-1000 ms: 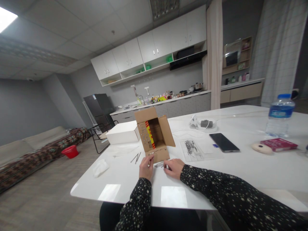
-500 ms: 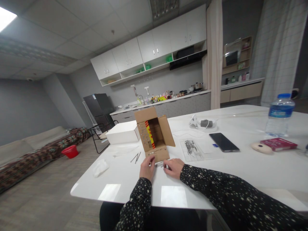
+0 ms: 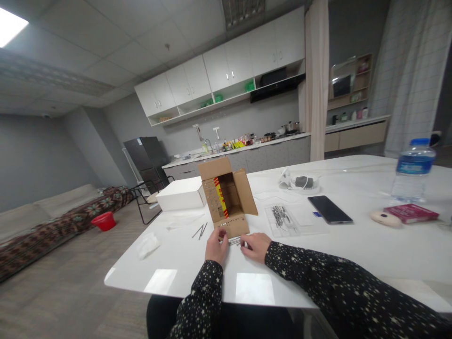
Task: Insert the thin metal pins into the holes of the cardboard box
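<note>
Thin grey rods (image 3: 234,241) lie just in front of cardboard box (image 3: 232,197). Step: handling rods, likely; next wants fine pinch. Left hand (image 3: 216,246) curled, right hand (image 3: 257,246) half-open beside rods; whether fingers grip any, cannot tell.

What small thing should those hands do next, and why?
Perhaps the right hand could pinch one of the thin metal rods: they lie on the white table between it and the left hand, in front of the open cardboard box, so they seem within easy reach.
</note>
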`<state>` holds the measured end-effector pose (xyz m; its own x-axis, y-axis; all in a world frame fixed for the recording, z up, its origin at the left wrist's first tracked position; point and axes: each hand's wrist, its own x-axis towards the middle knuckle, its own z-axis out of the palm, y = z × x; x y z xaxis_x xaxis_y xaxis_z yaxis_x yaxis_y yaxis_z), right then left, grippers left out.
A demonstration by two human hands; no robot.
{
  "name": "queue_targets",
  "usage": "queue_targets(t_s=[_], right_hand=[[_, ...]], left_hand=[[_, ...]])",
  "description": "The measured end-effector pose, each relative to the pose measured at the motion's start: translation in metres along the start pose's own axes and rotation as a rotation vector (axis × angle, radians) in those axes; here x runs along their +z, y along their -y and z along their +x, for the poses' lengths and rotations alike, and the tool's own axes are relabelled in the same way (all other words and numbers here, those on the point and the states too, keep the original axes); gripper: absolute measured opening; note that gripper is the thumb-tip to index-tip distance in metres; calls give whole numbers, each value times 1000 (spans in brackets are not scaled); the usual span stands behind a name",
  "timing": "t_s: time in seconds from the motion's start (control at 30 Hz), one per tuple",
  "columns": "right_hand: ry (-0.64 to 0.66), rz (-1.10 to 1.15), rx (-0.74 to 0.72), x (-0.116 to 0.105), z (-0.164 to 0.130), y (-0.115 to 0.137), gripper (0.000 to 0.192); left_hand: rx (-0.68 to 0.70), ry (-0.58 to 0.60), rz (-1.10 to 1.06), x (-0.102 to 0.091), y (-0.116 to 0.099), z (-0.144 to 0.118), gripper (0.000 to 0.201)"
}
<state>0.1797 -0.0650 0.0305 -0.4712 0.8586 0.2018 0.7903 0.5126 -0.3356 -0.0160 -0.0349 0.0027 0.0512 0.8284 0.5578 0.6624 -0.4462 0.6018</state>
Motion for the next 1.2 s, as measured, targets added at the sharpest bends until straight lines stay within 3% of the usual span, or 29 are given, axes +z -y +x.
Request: queue_targets(t_s=[0.33,0.8,1.0,1.2], right_hand=[[-9,7,-2,2,1,-1,20],[-5,6,6,4,2,-2,19],[-3,2,6,3,2,-2,19],[5,9,7,1,1,-1,21]], left_hand=[[16,-31,-47,2,8,2,26],[-12,-63,-55,1,4,3,21],[-71,-19,-134,1,2,2,24],[-35,-11,-120,0,0,1,22]])
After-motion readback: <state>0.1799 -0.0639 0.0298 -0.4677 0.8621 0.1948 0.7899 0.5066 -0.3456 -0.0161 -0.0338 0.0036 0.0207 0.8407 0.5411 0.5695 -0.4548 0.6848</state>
